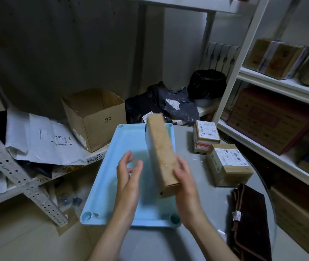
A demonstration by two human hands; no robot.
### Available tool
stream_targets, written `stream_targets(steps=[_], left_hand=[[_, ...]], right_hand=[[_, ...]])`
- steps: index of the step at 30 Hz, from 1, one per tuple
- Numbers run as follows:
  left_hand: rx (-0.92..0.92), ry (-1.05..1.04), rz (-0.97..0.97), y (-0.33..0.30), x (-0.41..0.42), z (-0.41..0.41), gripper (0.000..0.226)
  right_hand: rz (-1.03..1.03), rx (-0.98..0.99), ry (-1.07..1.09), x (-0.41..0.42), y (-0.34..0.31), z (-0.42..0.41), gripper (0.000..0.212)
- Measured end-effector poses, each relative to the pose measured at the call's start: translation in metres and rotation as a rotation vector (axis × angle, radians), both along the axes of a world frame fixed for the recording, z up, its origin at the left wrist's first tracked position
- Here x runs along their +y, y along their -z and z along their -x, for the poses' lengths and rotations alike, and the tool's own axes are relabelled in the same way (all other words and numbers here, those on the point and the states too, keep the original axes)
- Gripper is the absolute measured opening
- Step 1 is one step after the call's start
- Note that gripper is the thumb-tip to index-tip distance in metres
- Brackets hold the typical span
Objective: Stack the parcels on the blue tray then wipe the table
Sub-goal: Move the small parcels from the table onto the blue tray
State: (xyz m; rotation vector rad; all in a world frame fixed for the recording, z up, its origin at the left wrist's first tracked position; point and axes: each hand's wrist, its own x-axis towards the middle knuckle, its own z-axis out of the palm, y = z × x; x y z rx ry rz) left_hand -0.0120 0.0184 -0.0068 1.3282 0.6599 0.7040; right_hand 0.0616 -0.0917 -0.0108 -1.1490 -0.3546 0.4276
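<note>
Three parcels are in view, and the stacking step is in hand. The long brown parcel is held above the blue tray, tilted on its edge. The right hand grips its near end, fingers closed around the side. The left hand is open just beside it, the fingers spread and not touching the parcel, as far as the blur lets me see. The tray seems to have nothing on it yet. I judge the next move is to turn the parcel flat and lay it in the tray, with the left hand helping.

Two small labelled boxes wait on the round grey table, right of the tray and touching each other. A dark brown cloth lies near the right edge, ready for wiping. An open carton stands on the left shelf, well apart.
</note>
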Motion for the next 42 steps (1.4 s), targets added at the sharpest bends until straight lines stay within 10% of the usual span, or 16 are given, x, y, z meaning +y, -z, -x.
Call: stream_targets(steps=[3,13,19,27,32,42], left_hand=[[-0.105,0.044,0.008,-0.001,-0.003,-0.004,0.044],[0.163,0.021,0.170,0.029,0.024,-0.011,0.033],[0.693,0.008,-0.379,0.039,0.015,0.003,0.029],[0.905,0.168,-0.514,0.021,0.004,0.009,0.032],[0.641,0.029,-0.824,0.018,-0.010,-0.014,0.044],[0.437,0.353,-0.936,0.016,-0.063,-0.118,0.043]], right_hand=[[0.545,-0.554,0.075,0.016,0.014,0.005,0.043],[1.033,-0.974,0.018,0.023,0.041,0.016,0.041],[1.085,-1.079,0.120,0.012,0.046,0.040,0.024],[0.988,-1.045,0.142,-0.007,0.040,0.038,0.017],[0.941,-0.940,0.264,-0.030,0.024,-0.013,0.028],[1.701,-0.790,0.219,-0.096,0.004,-0.141,0.066]])
